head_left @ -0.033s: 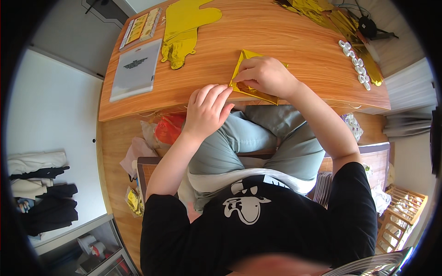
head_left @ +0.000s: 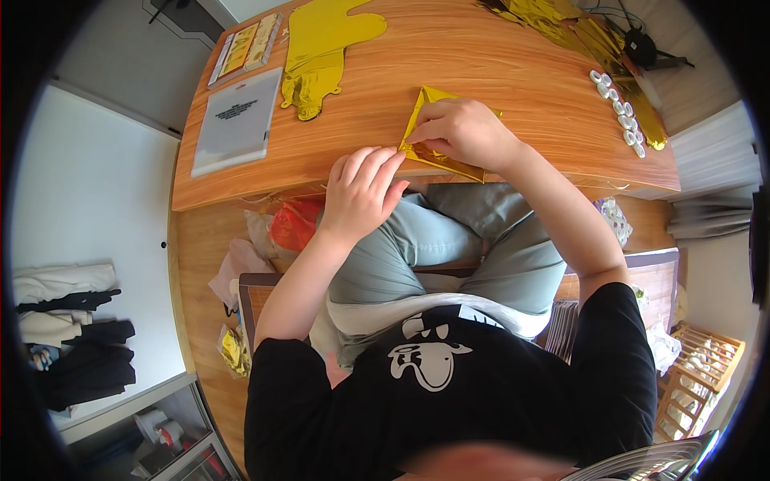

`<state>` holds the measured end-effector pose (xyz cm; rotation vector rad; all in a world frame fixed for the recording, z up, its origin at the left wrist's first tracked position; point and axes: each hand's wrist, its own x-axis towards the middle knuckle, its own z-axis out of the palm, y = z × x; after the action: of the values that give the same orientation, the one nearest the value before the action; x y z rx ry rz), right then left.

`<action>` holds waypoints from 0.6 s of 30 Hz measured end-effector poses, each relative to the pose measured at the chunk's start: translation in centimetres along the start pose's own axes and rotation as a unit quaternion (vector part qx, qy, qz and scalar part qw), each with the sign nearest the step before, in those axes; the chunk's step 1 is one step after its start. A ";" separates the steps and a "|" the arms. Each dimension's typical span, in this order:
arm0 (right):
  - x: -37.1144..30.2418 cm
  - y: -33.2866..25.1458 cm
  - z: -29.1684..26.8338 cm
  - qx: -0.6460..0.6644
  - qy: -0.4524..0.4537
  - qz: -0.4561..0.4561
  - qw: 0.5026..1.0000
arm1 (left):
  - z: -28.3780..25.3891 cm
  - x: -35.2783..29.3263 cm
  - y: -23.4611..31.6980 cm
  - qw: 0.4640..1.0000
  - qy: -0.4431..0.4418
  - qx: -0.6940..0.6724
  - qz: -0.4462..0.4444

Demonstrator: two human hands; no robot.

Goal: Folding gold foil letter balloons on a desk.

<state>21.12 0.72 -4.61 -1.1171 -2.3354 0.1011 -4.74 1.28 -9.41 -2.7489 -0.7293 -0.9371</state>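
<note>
A flat, folded gold foil balloon lies at the front edge of the wooden table, partly hidden under my right hand. My right hand is closed on it, the thumb and fingers pinching the foil near its left corner. Beside that corner rests my left hand, its fingers stretched out and the thumb apart. The tip of its index finger touches the foil corner, close to my right fingertips. Farther left on the table, another flat gold foil balloon with small tabs is spread out.
A clear plastic sleeve and a flat box lie at the table's left. Several white rings sit at the right, beside more gold foil. A black device with cables stands behind them. A red bag is below the table.
</note>
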 end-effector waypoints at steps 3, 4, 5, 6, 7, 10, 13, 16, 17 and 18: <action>0.1 0.0 -0.1 0.006 -0.003 0.005 1.000 | 0.1 -0.1 0.1 1.000 0.007 0.000 -0.010; 0.1 -0.1 -0.2 0.009 -0.002 0.005 1.000 | 0.1 -0.1 0.1 1.000 0.009 0.005 -0.011; 0.2 -0.2 -0.3 0.009 -0.002 0.005 1.000 | 0.0 -0.1 0.1 1.000 0.009 0.005 -0.010; 0.3 -0.4 -0.4 0.006 -0.008 0.008 1.000 | -0.1 0.0 0.1 1.000 0.010 0.011 -0.009; 0.3 -0.4 -0.5 0.004 -0.015 0.011 1.000 | -0.2 0.0 0.1 1.000 0.010 0.016 -0.009; 0.1 -0.2 -0.3 -0.013 -0.011 -0.017 1.000 | -0.5 0.1 0.2 1.000 -0.005 0.010 -0.017; 0.2 -0.1 0.0 0.000 -0.006 -0.029 1.000 | -0.6 0.2 -0.4 0.999 0.013 -0.036 -0.017; 0.2 -0.1 -0.2 0.007 -0.015 -0.018 1.000 | -0.3 1.0 0.1 0.998 0.024 -0.045 -0.043; 0.2 -0.2 -0.2 0.007 -0.015 -0.018 1.000 | -0.3 1.2 0.4 0.998 0.024 -0.046 -0.043; 0.2 -0.2 -0.1 0.016 -0.023 -0.003 1.000 | -0.2 1.3 0.5 0.998 0.018 -0.036 -0.044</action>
<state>20.92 0.70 -4.36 -1.1025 -2.3696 0.1640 -3.68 1.27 -8.47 -2.7747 -0.8334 -1.0470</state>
